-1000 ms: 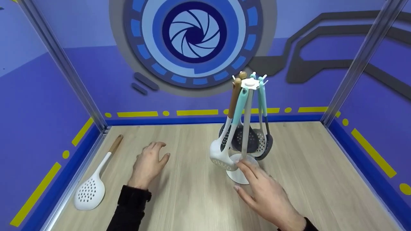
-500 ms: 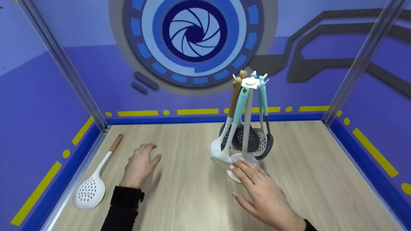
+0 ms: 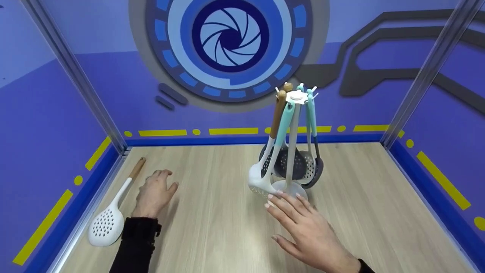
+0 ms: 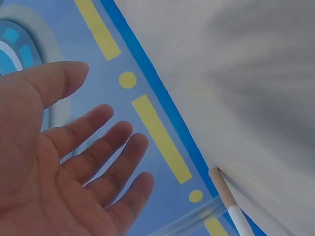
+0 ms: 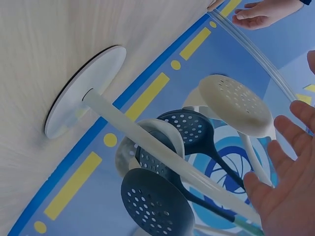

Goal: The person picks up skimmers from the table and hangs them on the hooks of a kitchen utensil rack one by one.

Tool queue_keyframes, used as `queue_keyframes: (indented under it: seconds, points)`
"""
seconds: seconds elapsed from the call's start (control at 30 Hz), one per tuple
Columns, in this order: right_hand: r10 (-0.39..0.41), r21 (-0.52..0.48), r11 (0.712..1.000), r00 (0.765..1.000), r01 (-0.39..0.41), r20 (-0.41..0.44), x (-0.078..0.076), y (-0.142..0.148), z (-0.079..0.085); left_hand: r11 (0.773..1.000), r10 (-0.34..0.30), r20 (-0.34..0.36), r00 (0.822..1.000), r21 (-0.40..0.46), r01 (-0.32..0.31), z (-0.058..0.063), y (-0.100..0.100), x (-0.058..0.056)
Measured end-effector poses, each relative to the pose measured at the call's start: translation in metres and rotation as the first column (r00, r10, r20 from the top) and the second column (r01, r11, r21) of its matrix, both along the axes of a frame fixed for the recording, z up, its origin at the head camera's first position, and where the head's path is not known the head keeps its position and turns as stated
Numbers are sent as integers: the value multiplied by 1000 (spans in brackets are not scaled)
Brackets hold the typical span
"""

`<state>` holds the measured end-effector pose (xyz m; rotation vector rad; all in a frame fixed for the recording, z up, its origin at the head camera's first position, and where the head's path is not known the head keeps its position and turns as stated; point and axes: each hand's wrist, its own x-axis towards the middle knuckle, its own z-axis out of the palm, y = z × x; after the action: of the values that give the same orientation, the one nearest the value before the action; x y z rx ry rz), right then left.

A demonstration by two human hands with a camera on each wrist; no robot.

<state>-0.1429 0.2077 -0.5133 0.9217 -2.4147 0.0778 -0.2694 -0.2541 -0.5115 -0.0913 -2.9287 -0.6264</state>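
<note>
A white skimmer (image 3: 107,227) with a wooden handle lies on the table at the far left; in the left wrist view only its handle end (image 4: 224,189) shows. My left hand (image 3: 153,195) hovers just right of it, holding nothing, its fingers (image 4: 106,162) loosely bent. My right hand (image 3: 308,231), fingers spread and nearly straight, is in front of the utensil stand (image 3: 291,159) and hides part of its round base (image 5: 88,98). On the stand hang several utensils, among them a white slotted ladle (image 3: 259,176) and a dark skimmer (image 5: 157,204). In the right wrist view that hand looks apart from them.
The pale wooden table (image 3: 219,212) is bounded by a patterned back wall (image 3: 212,113) and side panels, with a metal post (image 3: 413,76) at the right corner. Handles in brown and mint green fan out below the stand's white hook ring (image 3: 296,97).
My left hand has moved left, closer to the skimmer on the table. My right hand's fingers have spread and come slightly down in front of the stand's base. The stand has stayed put.
</note>
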Motion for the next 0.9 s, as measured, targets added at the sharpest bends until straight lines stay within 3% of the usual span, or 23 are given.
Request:
queue_keyframes:
  seconds: [0.23, 0.4, 0.5, 0.9]
  points:
    - [6, 19, 1000, 1000, -7, 24, 2, -1, -3, 999, 9, -6, 1000, -39, -9, 0, -21, -5]
    - [44, 12, 999, 999, -43, -9, 1, -4, -7, 999, 30, -4, 1000, -36, -31, -2, -37, -11]
    - [60, 15, 998, 998, -59, -33, 1, -6, -9, 998, 63, 13, 998, -22, -62, -3, -45, -15]
    - [56, 78, 995, 998, -58, 24, 3, -9, -14, 987, 158, 116, 981, -38, -155, -7, -71, -23]
